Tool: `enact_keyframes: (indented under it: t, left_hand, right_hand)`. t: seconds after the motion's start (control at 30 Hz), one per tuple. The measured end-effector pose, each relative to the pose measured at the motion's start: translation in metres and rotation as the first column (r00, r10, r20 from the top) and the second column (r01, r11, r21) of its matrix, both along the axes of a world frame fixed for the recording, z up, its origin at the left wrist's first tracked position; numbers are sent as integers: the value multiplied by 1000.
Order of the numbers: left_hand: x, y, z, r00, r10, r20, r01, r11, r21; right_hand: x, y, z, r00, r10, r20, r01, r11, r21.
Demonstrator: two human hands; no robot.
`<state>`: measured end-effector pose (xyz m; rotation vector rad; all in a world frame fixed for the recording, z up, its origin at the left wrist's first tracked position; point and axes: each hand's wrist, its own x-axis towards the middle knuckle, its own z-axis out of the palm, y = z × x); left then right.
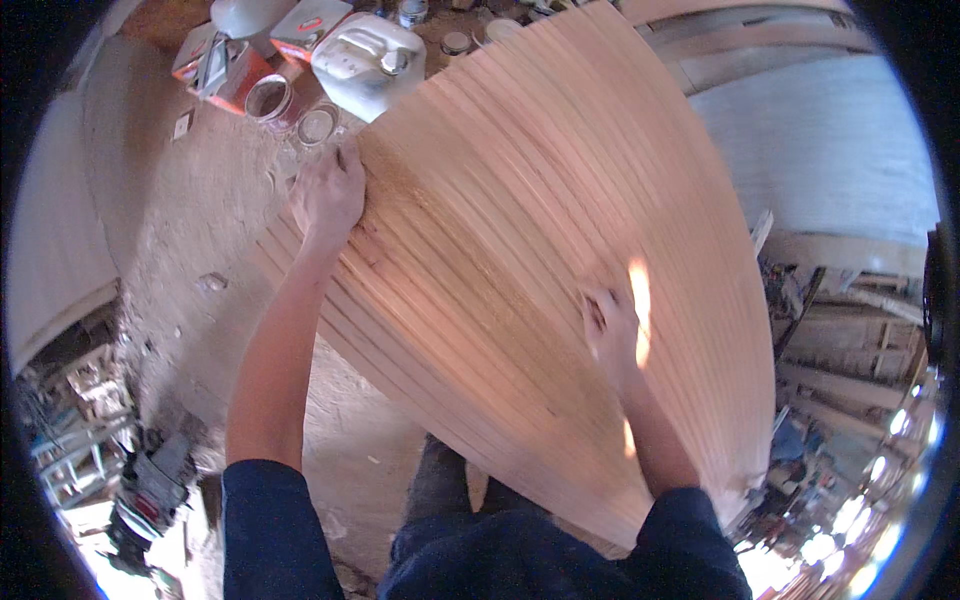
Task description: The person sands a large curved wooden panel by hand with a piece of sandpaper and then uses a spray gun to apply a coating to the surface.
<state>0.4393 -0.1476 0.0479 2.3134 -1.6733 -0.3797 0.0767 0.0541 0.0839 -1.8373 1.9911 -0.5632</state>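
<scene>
A large wooden panel point(480, 290), faced with narrow reddish-brown strips, stretches across the middle of the view. My left hand point(330, 195) is closed at the panel's far left edge, its fingers curled against the wood. Over the middle of the panel, my right hand point(612, 325) rests with bent fingers pressed together. What those fingers hold, if anything, is hidden. A bright streak of light falls on the wood beside the right hand. Around the left hand the strips look darker than those further right.
A white jerrycan point(370, 65), an open jar point(270, 98), a round lid point(318, 125) and red-and-white boxes point(312, 28) stand on the dusty floor point(190, 230) beyond the left hand. A pale sheet point(820, 140) is at far right. Timber pieces point(840, 350) lie below it.
</scene>
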Motion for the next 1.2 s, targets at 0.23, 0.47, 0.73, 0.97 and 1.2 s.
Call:
enact_keyframes:
  t: [0.23, 0.47, 0.73, 0.97, 1.2]
  left_hand:
    - [-2, 0, 8, 998, -28, 54, 27, 999, 24]
    - [-14, -7, 0, 997, -71, -12, 70, 996, -54]
    - [5, 2, -2, 999, -45, 24, 47, 996, -80]
    - [-21, -8, 5, 993, -112, -36, 110, 992, -56]
    - [5, 2, 2, 1000, -28, -7, 28, 1000, -14]
  right_hand:
    - [67, -90, -20, 996, 36, -84, -41, 998, -51]
    - [178, -288, -39, 982, 162, -92, -183, 932, -314]
    - [32, -66, -35, 994, 87, 63, -84, 995, -49]
    - [150, -276, -35, 961, 275, 0, -245, 858, -451]
    - [92, -147, -40, 974, 220, -50, -226, 957, -180]
